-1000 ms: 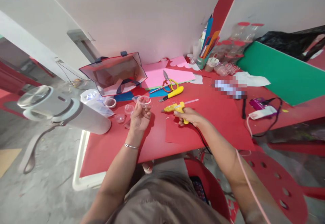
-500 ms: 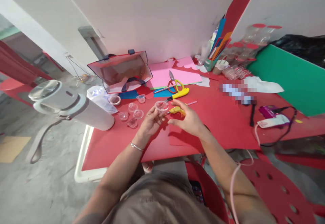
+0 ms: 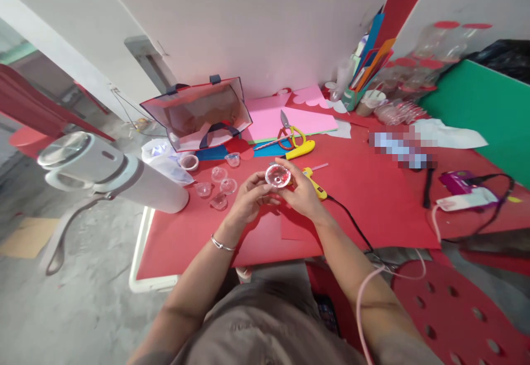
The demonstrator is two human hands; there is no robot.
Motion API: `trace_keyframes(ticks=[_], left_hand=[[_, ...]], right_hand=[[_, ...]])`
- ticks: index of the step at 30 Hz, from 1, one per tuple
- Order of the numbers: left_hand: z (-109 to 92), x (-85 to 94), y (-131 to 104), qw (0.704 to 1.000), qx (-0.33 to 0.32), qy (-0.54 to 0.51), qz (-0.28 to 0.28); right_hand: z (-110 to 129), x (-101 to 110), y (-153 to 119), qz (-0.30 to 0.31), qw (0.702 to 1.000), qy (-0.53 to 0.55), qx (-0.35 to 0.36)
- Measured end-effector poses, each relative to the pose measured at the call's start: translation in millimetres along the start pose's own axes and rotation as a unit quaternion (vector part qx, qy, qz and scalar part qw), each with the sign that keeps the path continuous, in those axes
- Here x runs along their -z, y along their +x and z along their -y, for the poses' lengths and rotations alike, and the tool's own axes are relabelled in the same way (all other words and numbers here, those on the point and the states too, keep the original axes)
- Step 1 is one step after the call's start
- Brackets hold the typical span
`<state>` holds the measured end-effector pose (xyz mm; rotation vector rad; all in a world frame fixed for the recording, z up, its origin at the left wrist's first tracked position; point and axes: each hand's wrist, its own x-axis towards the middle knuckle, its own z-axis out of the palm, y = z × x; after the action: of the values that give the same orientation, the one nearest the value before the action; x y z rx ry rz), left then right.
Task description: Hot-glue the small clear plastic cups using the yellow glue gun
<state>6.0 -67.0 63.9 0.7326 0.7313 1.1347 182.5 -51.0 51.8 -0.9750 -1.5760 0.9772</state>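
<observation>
A small clear plastic cup point(image 3: 277, 176) is held up between my two hands, its round rim facing me. My left hand point(image 3: 252, 197) grips its left side with curled fingers. On the other side, my right hand point(image 3: 304, 194) closes its thumb and fingers on the cup. Just beyond my right hand lies a yellow glue gun point(image 3: 319, 189) with a clear glue stick, its black cord trailing right; my hand partly covers it. Several similar clear cups, including one cup point(image 3: 218, 201), sit on the red paper point(image 3: 186, 243) left of my hands.
A yellow-handled cutter point(image 3: 301, 149) and scissors point(image 3: 286, 127) lie beyond my hands. An open bag point(image 3: 202, 114), a tape roll point(image 3: 189, 162) and a large tumbler point(image 3: 153, 183) are on the left. A pen holder point(image 3: 351, 99) and lidded jars point(image 3: 439, 45) stand at the back right.
My right hand has moved from open beside the cup to gripping it. The cup has tilted so its opening faces me more. More of the glue gun shows, and the view has shifted slightly.
</observation>
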Motion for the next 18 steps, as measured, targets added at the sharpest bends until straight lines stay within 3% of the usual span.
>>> trace_keyframes(ticks=[18], left_hand=[[9.0,-4.6,3.9,0.999,0.03,-0.003,-0.034]], right_hand=[[-6.9,2.2,-5.3,-0.007,0.979,-0.183,0.095]])
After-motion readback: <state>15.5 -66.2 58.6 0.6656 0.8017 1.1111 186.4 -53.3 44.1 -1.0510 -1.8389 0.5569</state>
